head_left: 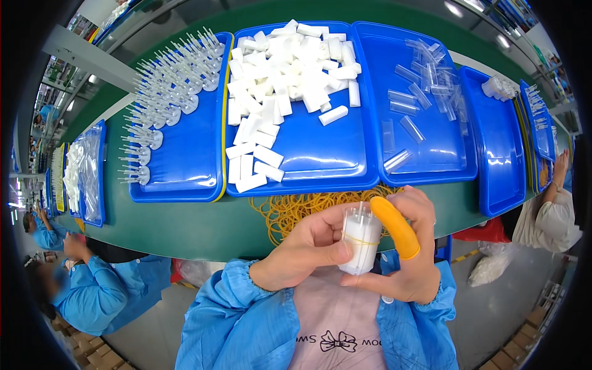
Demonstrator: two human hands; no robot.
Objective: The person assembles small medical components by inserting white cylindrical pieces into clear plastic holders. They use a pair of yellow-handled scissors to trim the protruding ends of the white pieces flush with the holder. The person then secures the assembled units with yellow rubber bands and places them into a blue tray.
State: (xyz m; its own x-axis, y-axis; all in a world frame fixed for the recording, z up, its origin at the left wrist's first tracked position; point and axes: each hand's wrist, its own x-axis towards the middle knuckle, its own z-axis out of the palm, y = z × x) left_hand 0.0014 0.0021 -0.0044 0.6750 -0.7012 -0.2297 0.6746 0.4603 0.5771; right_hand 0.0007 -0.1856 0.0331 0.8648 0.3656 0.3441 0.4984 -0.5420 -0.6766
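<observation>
Block tray (308, 148): serves as landmark; holds white blocks (277, 74), heaped toward the far side.
Bound block (364, 248): stands in front of the block tray's near right corner, slightly tilted; carries clear pieces around a white core, wrapped by a yellow rubber band (359, 240).
Left hand (307, 245): pinches the bound block, thumb in front, fingers behind.
Right hand (414, 256): curves in a wide C around the bound block's right side, yellow finger cot (396, 227) near the top, thumb by the base; cannot tell whether gripping.
Rubber-band pile (290, 213): lies along the block tray's near edge.
Clear pieces tray (376, 68): adjoins the block tray's right side.
Pronged parts (179, 80): fill part of a blue tray (179, 166) left of the block tray.
</observation>
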